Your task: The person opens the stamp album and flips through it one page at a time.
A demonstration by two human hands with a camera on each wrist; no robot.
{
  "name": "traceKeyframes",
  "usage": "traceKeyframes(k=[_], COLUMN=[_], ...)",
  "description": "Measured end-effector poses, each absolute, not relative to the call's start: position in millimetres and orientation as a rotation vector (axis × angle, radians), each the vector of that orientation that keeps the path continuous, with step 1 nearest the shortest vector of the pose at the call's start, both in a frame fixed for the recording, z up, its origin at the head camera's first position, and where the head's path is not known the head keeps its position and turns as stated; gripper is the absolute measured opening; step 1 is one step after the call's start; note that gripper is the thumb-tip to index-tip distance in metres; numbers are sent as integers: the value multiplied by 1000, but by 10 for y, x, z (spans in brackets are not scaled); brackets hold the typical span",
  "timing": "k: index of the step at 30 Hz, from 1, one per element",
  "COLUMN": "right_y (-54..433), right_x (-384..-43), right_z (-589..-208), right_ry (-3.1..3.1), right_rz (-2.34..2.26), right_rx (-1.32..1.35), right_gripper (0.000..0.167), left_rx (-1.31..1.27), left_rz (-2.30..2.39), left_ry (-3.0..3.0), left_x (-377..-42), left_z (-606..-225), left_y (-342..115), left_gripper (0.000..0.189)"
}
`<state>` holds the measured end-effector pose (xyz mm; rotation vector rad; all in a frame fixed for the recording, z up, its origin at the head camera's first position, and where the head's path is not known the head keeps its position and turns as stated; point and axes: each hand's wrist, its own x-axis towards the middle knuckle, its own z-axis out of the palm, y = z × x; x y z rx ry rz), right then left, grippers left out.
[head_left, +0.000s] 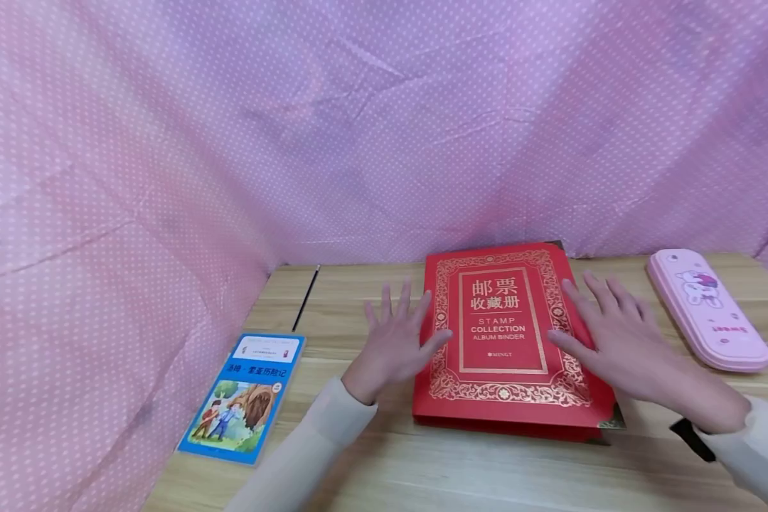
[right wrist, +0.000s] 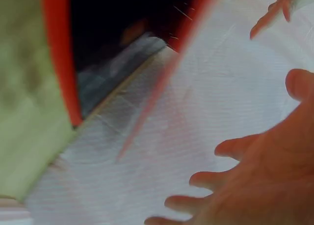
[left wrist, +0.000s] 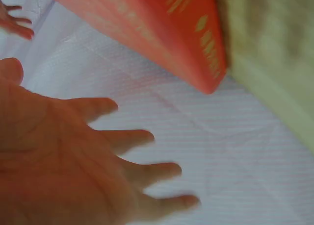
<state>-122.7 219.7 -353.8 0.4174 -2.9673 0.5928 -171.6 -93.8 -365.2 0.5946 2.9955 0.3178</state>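
A large red stamp album (head_left: 498, 334) with gold lettering and a gold ornamental border lies closed on the table in the head view. My left hand (head_left: 393, 343), fingers spread, is at its left edge, with the thumb overlapping the cover. Over the album's right edge, my right hand (head_left: 624, 350) also has its fingers spread and the thumb pointing inward. Both wrist views show straight fingers apart from the album. In the left wrist view the red spine (left wrist: 196, 43) shows; the right wrist view looks into the album's dark page side (right wrist: 117, 34).
A blue picture-covered book (head_left: 246, 398) lies left on the wooden table (head_left: 486, 476), with a dark pencil (head_left: 306, 299) behind it. At the right is a pink pencil case (head_left: 710, 313). A pink dotted cloth (head_left: 384, 128) hangs behind the table.
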Motion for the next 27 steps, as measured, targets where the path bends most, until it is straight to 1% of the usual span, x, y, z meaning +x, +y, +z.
traceKeyframes(k=[6,12,16,20,24,27], right_y=[2388,2401,2417,2472,2551,2614], right_x=[-1047,-918,-871,-822,-781,-768], right_z=[-3815,-3973,-3948,-3874,-3788,-3717], right_ry=[-2913,-2882,-2905,-2895,-2879,-2805], right_rz=[817,982,1034,1050,1061,1098], right_rx=[421,418,374,371,386,453], right_gripper=[79,70,70,66,61,59], left_rx=[771,781,798,838,824,815], left_rz=[440,605,646,643,658,681], left_ry=[2789,2699,2722,2740,2742,2733], left_x=[-1774,-1791,-1749,-1727,-1725,-1725], left_z=[-3883,-4056,-4063,-4068,-4068,-4067], left_y=[-1166,-1265,-1235,-1180,-1115,-1056], left_gripper=[70,68,65,63,61,62])
